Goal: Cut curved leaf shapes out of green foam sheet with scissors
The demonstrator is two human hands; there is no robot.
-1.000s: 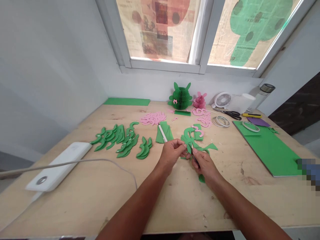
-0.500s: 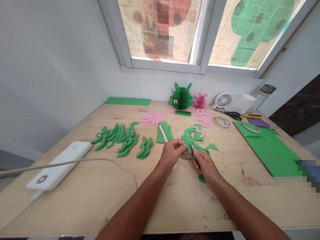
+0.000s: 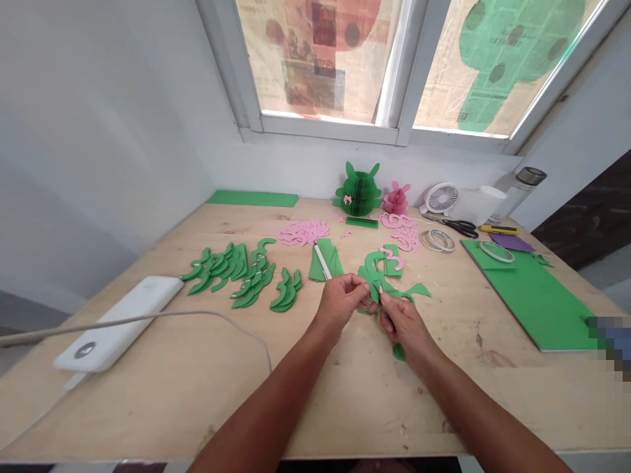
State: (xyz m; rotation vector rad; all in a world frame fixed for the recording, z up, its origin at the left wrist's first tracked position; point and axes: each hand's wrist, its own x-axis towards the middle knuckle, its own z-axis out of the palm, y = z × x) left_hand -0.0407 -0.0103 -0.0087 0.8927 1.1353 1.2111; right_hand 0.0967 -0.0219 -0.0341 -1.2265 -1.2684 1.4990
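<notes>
My left hand (image 3: 344,303) pinches a small piece of green paper (image 3: 374,291) between thumb and fingers. My right hand (image 3: 405,323) is closed around scissors (image 3: 380,289); only a bit of the blade shows at the paper, and the fingers hide most of the handles. Curved green paper scraps (image 3: 375,263) lie just beyond both hands. Another bit of green paper (image 3: 399,352) shows below my right hand. A white pen (image 3: 323,261) rests on folded green paper (image 3: 336,263) beyond my left hand.
Stacked green cutouts (image 3: 251,282) and a white power bank (image 3: 118,322) with a cable lie left. Pink cutouts (image 3: 303,232) sit mid-table. Behind stand a green paper figure (image 3: 361,194), a pink one (image 3: 396,200) and a fan (image 3: 441,198). Right are black scissors (image 3: 461,227) and a green sheet (image 3: 537,295).
The view has shifted very slightly. Both hands keep almost the same place, and the green paper between them has barely moved.
</notes>
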